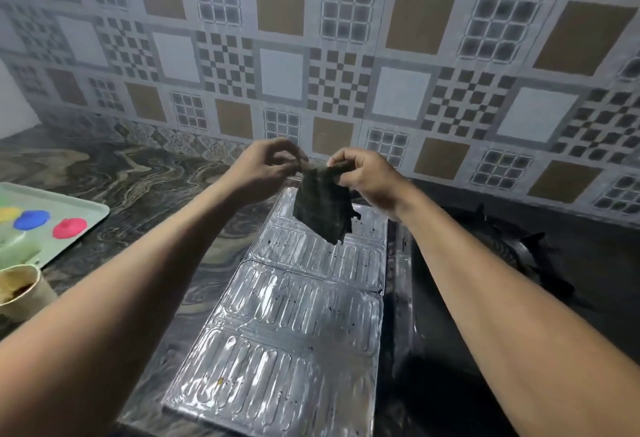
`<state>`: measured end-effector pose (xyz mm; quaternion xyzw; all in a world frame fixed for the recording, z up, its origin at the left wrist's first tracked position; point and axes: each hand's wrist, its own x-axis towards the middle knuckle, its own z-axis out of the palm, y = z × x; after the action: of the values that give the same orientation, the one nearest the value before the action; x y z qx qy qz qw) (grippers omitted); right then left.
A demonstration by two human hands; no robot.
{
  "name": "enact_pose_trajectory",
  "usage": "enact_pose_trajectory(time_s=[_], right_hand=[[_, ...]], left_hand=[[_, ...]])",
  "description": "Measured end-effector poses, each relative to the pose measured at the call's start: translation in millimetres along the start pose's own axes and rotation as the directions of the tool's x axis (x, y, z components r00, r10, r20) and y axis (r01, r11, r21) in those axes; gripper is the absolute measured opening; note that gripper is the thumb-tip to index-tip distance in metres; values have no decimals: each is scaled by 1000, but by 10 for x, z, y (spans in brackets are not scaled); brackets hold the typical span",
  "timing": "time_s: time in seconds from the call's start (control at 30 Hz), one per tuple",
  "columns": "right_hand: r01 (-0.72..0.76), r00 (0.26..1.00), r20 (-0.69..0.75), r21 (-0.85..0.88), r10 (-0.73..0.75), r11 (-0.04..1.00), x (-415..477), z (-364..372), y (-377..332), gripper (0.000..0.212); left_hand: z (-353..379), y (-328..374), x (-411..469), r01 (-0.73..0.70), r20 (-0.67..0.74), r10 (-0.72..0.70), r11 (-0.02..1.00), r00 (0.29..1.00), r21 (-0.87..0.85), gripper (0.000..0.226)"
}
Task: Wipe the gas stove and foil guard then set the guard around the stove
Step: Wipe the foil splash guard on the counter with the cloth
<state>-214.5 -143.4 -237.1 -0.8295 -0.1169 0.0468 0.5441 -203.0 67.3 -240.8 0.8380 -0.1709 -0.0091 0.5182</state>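
Hands raised together above counter, left hand point(266, 163) and right hand point(367, 180) each pinching top edge of dark cloth point(323, 208), cloth hanging over foil guard point(291, 315) lying flat beside gas stove point(502, 263), green tray point(52, 218) at left.

One wide-angle view, worn on the person's head, looks forward and down across the dark marbled stone surface point(114, 173) toward the grey-and-tan patterned tile wall point(346, 56). It sits close: both forearms run in from the bottom corners, with the left hand point(263, 166) and right hand point(367, 180) meeting near mid-frame. Tile lines bow toward the edges.
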Motion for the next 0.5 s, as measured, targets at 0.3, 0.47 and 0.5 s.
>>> enact_pose_trajectory(time_s=[0.3, 0.47, 0.5], right_hand=[[-29, 998, -49, -35, 28, 999, 312, 98, 1, 23], [-23, 994, -105, 59, 30, 998, 466, 90, 50, 24], [-30, 994, -99, 76, 37, 997, 494, 78, 74, 27]], left_hand=[[-153, -53, 274, 123, 242, -71, 970, 968, -209, 37], [-166, -86, 393, 83, 151, -54, 977, 987, -198, 38], [-172, -111, 428, 72, 133, -46, 978, 990, -194, 36]])
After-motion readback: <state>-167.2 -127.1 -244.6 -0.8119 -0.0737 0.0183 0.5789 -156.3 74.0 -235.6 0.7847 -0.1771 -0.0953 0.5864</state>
